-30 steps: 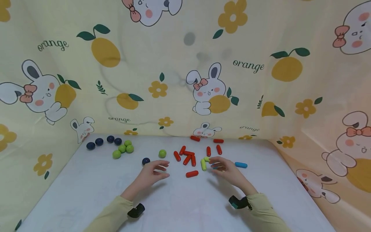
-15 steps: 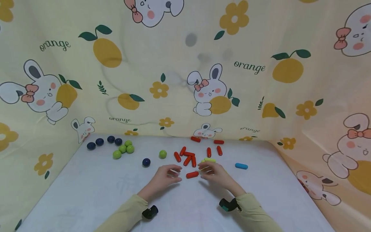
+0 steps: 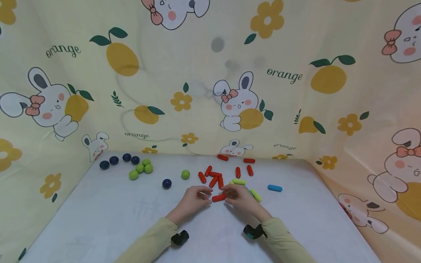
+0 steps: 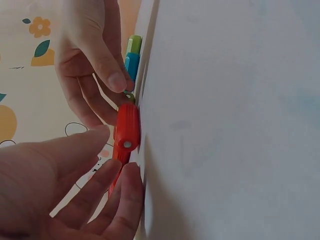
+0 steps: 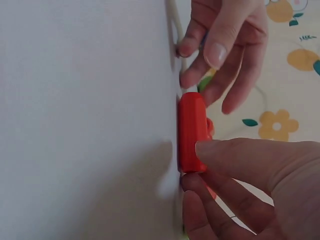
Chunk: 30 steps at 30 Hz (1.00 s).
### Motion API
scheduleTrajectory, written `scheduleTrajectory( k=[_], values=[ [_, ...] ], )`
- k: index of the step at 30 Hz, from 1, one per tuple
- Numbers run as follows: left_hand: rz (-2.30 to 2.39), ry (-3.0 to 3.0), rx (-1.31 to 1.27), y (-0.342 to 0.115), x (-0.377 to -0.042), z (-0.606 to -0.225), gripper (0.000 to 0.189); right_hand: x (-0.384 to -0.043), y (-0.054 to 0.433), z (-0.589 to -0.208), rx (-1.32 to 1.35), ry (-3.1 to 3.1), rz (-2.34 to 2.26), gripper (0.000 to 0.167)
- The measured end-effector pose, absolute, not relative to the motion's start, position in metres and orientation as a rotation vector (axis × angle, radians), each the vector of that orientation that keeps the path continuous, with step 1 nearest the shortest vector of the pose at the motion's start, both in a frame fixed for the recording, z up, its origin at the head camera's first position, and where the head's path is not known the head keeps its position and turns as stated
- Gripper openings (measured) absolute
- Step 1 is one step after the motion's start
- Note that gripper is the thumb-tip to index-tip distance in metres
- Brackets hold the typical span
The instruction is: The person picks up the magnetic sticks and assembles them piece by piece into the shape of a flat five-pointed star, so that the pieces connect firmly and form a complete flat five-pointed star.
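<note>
A short red ribbed capsule-shaped stick [image 3: 219,197] lies on the white table between my two hands. My left hand [image 3: 190,199] is at its left end, fingers loosely bent and thumb apart from them. At the right end is my right hand [image 3: 244,199], its thumb tip overlapping the stick in the right wrist view, where the red stick [image 5: 192,132] lies along the table top. Seen from the left wrist, the stick [image 4: 128,125] shows a pale dot on its near end, and the left fingertips [image 4: 131,175] are just short of it.
Several more red sticks [image 3: 215,174] lie beyond the hands. Yellow-green sticks [image 3: 255,195] are beside the right hand, with a blue stick [image 3: 275,188] farther right. Green balls [image 3: 140,168] and dark blue balls [image 3: 126,157] sit at the left. A printed cloth [image 3: 197,73] hangs behind.
Both hands have moved inward toward each other, reaching the ends of the near red stick. The right hand has left the yellow-green sticks' right side. The sticks and balls lie as before.
</note>
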<state>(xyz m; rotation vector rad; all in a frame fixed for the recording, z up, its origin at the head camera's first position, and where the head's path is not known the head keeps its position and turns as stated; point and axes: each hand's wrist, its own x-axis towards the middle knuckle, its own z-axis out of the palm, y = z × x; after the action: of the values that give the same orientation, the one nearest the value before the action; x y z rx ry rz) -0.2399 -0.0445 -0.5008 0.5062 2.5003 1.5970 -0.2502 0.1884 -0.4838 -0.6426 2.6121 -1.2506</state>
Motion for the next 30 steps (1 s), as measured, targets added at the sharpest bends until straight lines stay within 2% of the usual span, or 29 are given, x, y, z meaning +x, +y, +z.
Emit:
scheduleTrajectory(
  k=[17,30],
  values=[
    [1.602,2.514,0.441,-0.033,-0.248,-0.502,0.021,-0.253,0.18,-0.486,-0.612,2.692,-1.19,0.033],
    [1.573,2.529,0.45,-0.038,-0.245,-0.507,0.02,-0.249,0.173,-0.488,-0.609,2.665,-1.182,0.024]
  ],
)
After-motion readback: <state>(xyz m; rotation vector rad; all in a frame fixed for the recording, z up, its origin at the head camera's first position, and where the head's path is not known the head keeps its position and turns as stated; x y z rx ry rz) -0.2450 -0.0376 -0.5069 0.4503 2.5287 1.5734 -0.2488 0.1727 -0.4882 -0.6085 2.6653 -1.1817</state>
